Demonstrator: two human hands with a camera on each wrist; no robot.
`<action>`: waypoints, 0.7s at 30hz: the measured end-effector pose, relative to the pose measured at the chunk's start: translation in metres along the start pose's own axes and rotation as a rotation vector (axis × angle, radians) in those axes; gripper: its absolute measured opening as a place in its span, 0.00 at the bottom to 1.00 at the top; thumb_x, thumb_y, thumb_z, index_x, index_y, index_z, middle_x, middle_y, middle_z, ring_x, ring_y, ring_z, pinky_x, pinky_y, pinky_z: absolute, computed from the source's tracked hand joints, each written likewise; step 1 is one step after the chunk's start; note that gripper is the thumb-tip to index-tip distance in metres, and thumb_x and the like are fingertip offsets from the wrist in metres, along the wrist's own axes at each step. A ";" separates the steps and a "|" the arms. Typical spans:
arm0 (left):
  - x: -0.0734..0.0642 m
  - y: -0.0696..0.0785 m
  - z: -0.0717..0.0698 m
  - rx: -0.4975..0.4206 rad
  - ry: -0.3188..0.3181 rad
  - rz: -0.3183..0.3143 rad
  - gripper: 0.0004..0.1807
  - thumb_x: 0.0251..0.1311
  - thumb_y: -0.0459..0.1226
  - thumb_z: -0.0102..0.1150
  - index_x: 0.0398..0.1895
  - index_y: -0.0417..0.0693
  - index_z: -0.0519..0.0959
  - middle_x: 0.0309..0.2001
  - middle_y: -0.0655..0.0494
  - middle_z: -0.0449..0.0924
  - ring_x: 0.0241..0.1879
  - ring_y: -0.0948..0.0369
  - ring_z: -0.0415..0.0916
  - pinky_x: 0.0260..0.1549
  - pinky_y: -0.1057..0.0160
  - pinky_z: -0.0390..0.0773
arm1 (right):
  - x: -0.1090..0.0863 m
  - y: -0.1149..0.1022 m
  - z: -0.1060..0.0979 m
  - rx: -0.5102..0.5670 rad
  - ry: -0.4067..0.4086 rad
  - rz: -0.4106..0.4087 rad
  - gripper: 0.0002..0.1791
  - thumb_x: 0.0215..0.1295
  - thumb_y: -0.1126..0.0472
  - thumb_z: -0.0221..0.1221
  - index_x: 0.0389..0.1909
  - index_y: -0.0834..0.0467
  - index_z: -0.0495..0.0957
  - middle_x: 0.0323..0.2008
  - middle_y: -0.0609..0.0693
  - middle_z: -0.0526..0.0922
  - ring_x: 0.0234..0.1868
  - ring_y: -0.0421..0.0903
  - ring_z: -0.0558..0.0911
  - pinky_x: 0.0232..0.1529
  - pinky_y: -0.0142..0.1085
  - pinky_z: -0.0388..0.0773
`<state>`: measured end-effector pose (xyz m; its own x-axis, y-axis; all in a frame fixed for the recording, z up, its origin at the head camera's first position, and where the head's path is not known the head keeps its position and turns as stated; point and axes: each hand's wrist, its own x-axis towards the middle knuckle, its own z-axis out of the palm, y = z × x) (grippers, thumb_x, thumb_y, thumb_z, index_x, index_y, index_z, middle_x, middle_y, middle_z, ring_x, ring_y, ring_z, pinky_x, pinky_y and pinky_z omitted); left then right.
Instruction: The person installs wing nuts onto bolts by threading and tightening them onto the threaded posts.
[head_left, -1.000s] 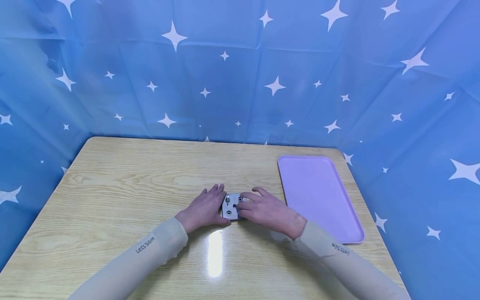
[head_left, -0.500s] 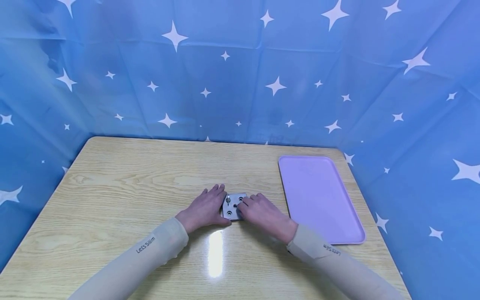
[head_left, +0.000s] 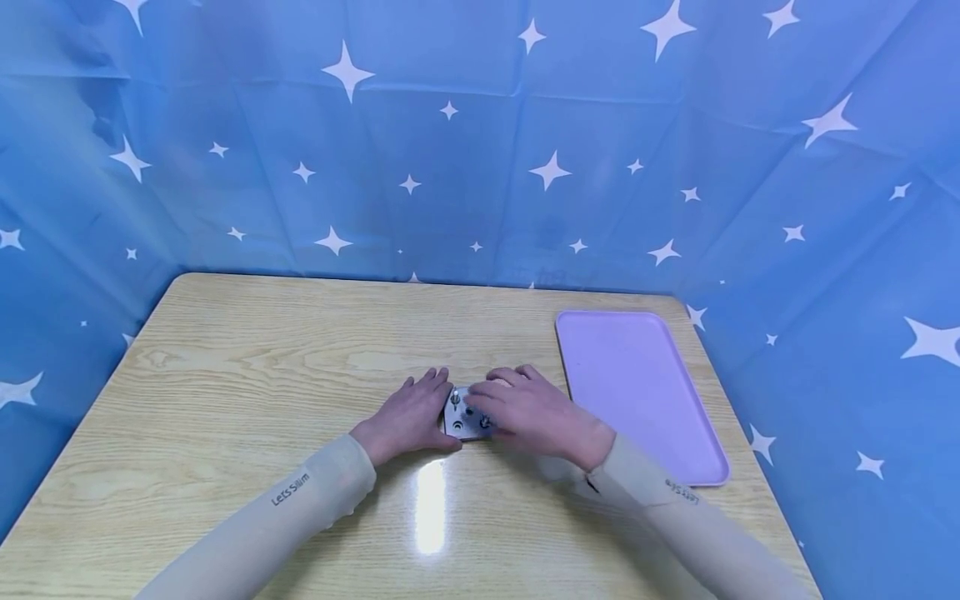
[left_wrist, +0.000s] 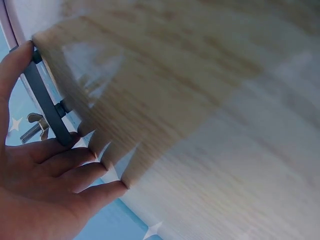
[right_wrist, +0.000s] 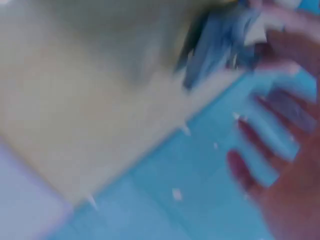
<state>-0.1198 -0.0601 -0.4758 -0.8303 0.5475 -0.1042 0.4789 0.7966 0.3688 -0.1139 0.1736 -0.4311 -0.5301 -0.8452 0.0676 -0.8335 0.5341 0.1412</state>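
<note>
A small grey metal plate [head_left: 467, 426] with several holes lies on the table, held along its left side by my left hand [head_left: 408, 418]. The left wrist view shows thumb and index finger gripping opposite ends of the plate [left_wrist: 46, 97]. A threaded bolt with a wing nut [left_wrist: 36, 120] sticks up from it; the same bolt [head_left: 455, 399] stands at its far left corner. Over the plate's right side is my right hand [head_left: 536, 415]. Its thumb and forefinger appear to pinch a small dark wing nut [head_left: 485, 422] near the close right corner; the right wrist view is blurred.
A shallow purple tray [head_left: 637, 392] sits at the right of the wooden table [head_left: 262, 350]. Blue cloth [head_left: 450, 183] with white stars hangs behind the table and along its sides.
My right hand rolled inward over the plate, then turned back outward with its fingers lifted and spread further. The left hand and the plate have stayed in place.
</note>
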 end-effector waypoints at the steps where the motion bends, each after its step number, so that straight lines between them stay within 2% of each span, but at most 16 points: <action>1: 0.000 0.000 0.000 0.002 -0.003 -0.002 0.53 0.50 0.59 0.77 0.70 0.33 0.70 0.74 0.34 0.64 0.75 0.39 0.60 0.68 0.36 0.64 | -0.001 0.003 -0.002 -0.032 -0.004 -0.066 0.28 0.63 0.53 0.72 0.64 0.49 0.79 0.62 0.43 0.81 0.64 0.50 0.77 0.56 0.49 0.76; 3: 0.001 0.000 0.000 0.007 -0.007 -0.007 0.53 0.51 0.59 0.77 0.70 0.34 0.70 0.75 0.35 0.64 0.75 0.40 0.60 0.69 0.37 0.64 | -0.002 0.006 -0.005 -0.094 0.004 -0.180 0.23 0.64 0.58 0.70 0.61 0.47 0.81 0.63 0.41 0.80 0.65 0.49 0.76 0.56 0.48 0.76; 6: 0.002 0.000 0.001 -0.002 -0.006 -0.012 0.52 0.50 0.59 0.77 0.70 0.34 0.70 0.75 0.35 0.63 0.75 0.40 0.60 0.69 0.37 0.64 | -0.005 0.008 -0.002 -0.160 0.031 -0.257 0.17 0.66 0.59 0.67 0.55 0.47 0.83 0.59 0.38 0.82 0.61 0.46 0.78 0.50 0.43 0.76; 11: 0.002 0.000 0.001 -0.015 -0.015 -0.023 0.53 0.51 0.58 0.78 0.71 0.34 0.70 0.75 0.35 0.62 0.76 0.40 0.59 0.70 0.37 0.62 | -0.004 0.005 0.002 -0.179 0.041 -0.241 0.13 0.63 0.58 0.69 0.49 0.47 0.85 0.52 0.36 0.85 0.52 0.43 0.78 0.43 0.38 0.71; 21: 0.002 -0.001 0.001 -0.024 -0.010 -0.020 0.51 0.50 0.58 0.78 0.70 0.34 0.71 0.75 0.35 0.63 0.75 0.40 0.59 0.69 0.37 0.63 | 0.000 0.000 0.016 -0.147 0.132 -0.167 0.06 0.61 0.59 0.71 0.35 0.47 0.84 0.38 0.40 0.85 0.41 0.44 0.79 0.41 0.40 0.71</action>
<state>-0.1214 -0.0597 -0.4773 -0.8365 0.5344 -0.1208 0.4556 0.8010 0.3884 -0.1164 0.1744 -0.4464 -0.3546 -0.9216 0.1579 -0.8711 0.3870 0.3025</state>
